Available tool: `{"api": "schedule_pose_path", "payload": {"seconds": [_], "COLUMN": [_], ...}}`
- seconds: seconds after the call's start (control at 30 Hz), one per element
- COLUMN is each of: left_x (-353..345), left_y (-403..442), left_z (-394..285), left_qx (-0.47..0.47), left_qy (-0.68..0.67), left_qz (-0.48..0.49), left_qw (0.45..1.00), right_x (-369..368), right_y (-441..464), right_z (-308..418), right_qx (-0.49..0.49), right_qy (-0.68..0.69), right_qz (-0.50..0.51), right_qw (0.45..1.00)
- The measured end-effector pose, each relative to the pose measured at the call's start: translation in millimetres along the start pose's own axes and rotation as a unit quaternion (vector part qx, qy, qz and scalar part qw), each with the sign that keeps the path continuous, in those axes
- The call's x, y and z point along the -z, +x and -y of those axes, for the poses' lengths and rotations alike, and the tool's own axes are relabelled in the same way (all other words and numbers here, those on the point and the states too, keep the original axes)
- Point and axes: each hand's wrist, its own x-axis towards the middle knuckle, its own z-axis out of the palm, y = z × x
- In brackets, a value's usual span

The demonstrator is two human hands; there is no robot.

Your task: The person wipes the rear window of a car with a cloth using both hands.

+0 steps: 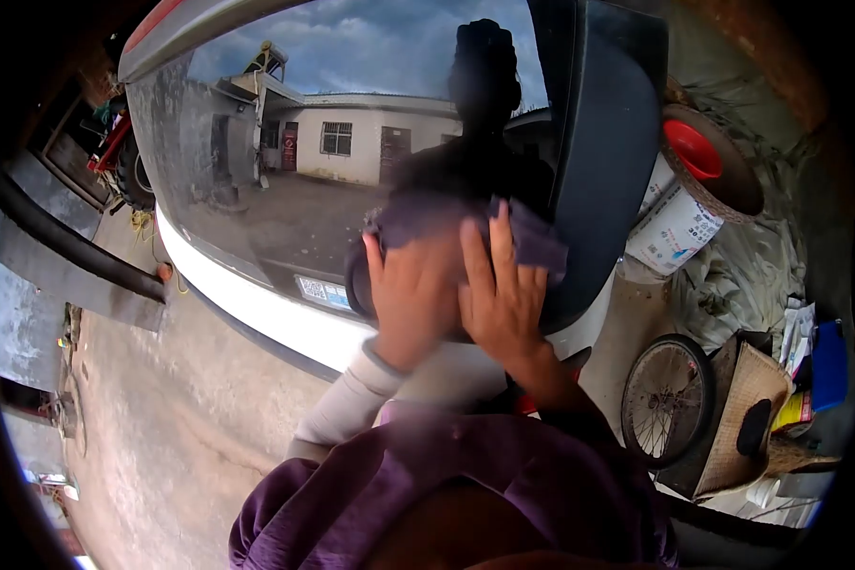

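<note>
Both hands are at a dark purple cloth (541, 245) on the lower part of a shiny vehicle window (323, 204). My left hand (413, 285) lies on the cloth's left part, its fingers spread and partly smeared by a blurry patch. Beside it, my right hand (505, 290) rests with spread fingers on the cloth's right part. The cloth is bunched beyond the fingertips. A sticker with a square code (323, 292) sits on the glass left of my left hand. The window reflects a building, clouds and a dark figure.
White bodywork (247, 309) runs below the glass. At the right stand a printed bucket (674, 228) with a red bowl (692, 149) above it, a spoked wheel (668, 399) and a woven mat (750, 418). Concrete floor (161, 408) spreads at the lower left.
</note>
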Motion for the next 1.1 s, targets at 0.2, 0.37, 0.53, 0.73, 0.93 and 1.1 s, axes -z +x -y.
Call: {"api": "schedule_pose_path", "payload": {"seconds": [0.2, 0.37, 0.53, 0.73, 0.93, 1.1], "left_x": [-8.2, -8.0, 10.1, 20.5, 13.6, 12.1], "left_y": [-57.3, -46.9, 24.3, 102.5, 31.7, -1.2], "left_z": [-14.7, -18.0, -0.6, 3.0, -0.7, -5.5], "left_qx": [0.025, 0.035, -0.023, -0.03, -0.001, 0.03], "left_qy": [0.008, 0.014, 0.013, 0.025, 0.009, 0.02], "left_qz": [0.049, 0.04, -0.001, -0.133, -0.005, 0.052], "left_qw": [0.998, 0.999, 1.0, 0.99, 1.0, 0.998], "right_x": [-25.3, -17.6, 11.5, 18.2, 7.0, -6.9], "right_y": [-73.1, -65.3, 11.0, 96.7, 29.8, -8.3], "right_z": [9.2, 11.3, 0.4, -8.5, 5.1, 9.5], "right_qx": [0.008, -0.019, -0.021, 0.043, -0.013, -0.017], "right_qy": [0.063, 0.066, 0.05, -0.005, 0.077, 0.079], "right_qz": [-0.014, 0.009, 0.023, -0.142, -0.1, -0.163], "right_qw": [0.998, 0.998, 0.998, 0.989, 0.992, 0.983]}}
